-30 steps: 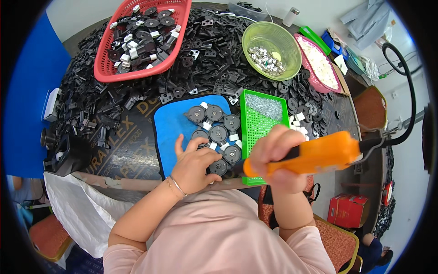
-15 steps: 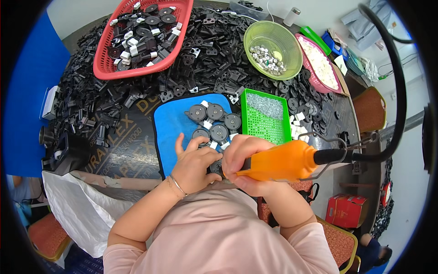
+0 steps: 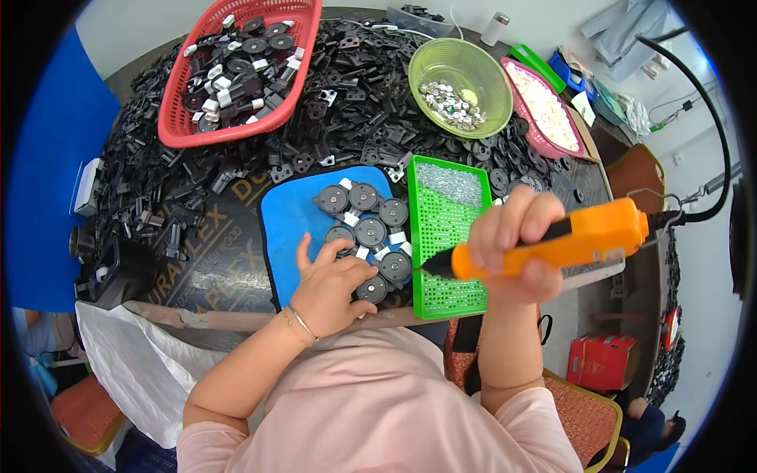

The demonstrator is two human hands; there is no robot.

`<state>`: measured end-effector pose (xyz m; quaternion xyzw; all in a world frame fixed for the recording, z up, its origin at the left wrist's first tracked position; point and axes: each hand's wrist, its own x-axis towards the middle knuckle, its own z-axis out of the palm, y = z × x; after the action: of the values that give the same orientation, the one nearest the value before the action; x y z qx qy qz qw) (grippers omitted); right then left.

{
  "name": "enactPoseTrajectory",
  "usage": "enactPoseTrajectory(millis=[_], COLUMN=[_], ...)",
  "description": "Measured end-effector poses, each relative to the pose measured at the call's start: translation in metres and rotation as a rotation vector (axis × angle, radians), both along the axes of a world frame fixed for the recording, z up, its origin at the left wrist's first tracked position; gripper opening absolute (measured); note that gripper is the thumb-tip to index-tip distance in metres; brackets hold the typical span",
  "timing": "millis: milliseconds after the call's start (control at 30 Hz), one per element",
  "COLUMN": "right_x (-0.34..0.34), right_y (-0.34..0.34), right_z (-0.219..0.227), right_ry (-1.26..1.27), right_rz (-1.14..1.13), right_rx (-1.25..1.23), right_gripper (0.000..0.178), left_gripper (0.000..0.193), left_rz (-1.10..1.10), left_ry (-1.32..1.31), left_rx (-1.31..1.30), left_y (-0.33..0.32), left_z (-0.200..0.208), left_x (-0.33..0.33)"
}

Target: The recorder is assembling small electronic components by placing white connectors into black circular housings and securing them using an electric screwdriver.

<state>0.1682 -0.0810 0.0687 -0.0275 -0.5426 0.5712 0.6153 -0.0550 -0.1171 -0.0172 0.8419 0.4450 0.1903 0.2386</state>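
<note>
My right hand is wrapped round an orange electric screwdriver, held nearly level above the green perforated tray. Its dark tip points left, over the tray's left edge. Small silver screws lie at the tray's far end. On a blue mat sits a cluster of black round wheel parts with white pieces between them. My left hand rests at the cluster's near end, thumb and index finger closed about the nearest black wheel part. Its other fingers spread over the mat and parts.
Loose black parts are heaped across the table's back. A red basket of assembled parts stands far left. A yellow-green bowl of metal pieces and a pink basket of white pieces stand far right. The screwdriver's black cable hangs at right.
My right hand has lifted the screwdriver away from the nearest wheel part and moved right, over the green tray. My left hand stays at the same part.
</note>
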Motion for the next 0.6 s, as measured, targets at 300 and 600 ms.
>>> enactPoseTrajectory(millis=[300, 600], right_x=[0.036, 0.024], right_y=[0.002, 0.0], right_z=[-0.034, -0.036], right_ry=[-0.114, -0.149], right_rz=[-0.436, -0.41], right_rx=[-0.122, -0.079], right_gripper=[0.027, 0.026], left_gripper=[0.045, 0.037], left_rz=[0.079, 0.073], left_ry=[0.036, 0.091], left_rx=[0.148, 0.159], left_y=[0.012, 0.017], left_z=[0.018, 0.01], left_x=[0.024, 0.047])
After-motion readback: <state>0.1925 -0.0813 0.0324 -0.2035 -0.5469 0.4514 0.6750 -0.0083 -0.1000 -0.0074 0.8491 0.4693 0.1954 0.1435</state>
